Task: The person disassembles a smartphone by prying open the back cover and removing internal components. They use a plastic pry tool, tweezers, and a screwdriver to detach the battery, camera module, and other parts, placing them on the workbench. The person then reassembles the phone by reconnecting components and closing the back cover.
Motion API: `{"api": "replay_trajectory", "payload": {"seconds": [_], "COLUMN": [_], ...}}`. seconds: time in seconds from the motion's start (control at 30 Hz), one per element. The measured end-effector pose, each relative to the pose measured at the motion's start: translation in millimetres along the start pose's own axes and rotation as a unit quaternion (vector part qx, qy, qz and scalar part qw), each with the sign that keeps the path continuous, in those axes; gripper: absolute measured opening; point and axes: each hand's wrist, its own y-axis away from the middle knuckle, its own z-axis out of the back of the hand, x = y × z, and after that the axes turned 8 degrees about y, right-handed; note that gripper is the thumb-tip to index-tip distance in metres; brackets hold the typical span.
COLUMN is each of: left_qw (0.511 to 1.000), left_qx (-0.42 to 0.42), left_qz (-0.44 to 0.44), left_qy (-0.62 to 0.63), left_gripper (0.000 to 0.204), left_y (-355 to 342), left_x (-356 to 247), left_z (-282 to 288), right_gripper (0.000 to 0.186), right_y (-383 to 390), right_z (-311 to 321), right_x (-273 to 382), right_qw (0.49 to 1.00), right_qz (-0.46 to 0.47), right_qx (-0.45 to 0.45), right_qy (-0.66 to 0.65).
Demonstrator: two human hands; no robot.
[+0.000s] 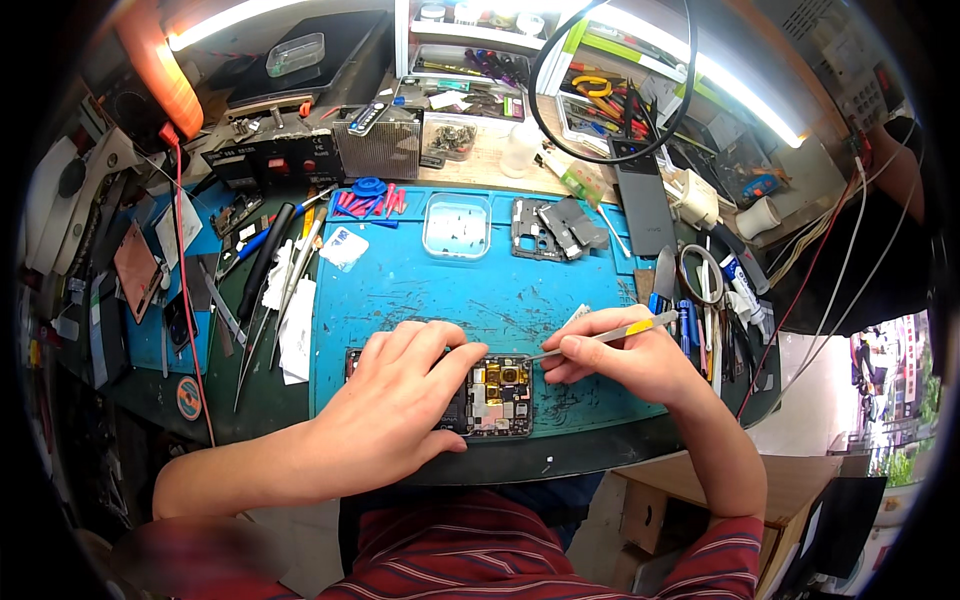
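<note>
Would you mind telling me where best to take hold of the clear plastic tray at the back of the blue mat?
Probably grip the clear plastic tray by its two side walls from above: it lies flat and open-topped on the blue mat, with bare mat on both sides.
</note>
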Motion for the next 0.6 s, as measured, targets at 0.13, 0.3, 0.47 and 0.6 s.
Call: {"api": "replay_trajectory", "payload": {"seconds": [0.13,0.3,0.47,0.6], "left_qw": [1.0,1.0,1.0,1.0], "left_qx": [-0.002,-0.007,0.002,-0.003], "left_qz": [0.001,0.0,-0.004,-0.004], "left_qy": [-0.001,0.003,0.0,-0.003], "left_gripper": [0.088,0.088,0.086,0.085], "left_y": [0.9,0.6,-0.8,-0.2], "left_x": [0.1,1.9,2.4,2.6], "left_z": [-0.5,-1.9,-0.4,-0.9], "right_gripper": [0.034,0.034,0.035,0.037], "right_y": [-3.8,-5.3,-7.0,-6.0], "right_z": [2.8,4.7,8.2,8.3], "right_x": [0.0,-5.2,-7.4,-7.3], "right_qw": [1.0,0.999,0.998,0.998], "right_qz": [0.0,-0.009,-0.002,-0.01], "right_qx": [0.018,0.025,0.054,0.024], "right_qy": [0.009,-0.027,-0.041,-0.054]}}
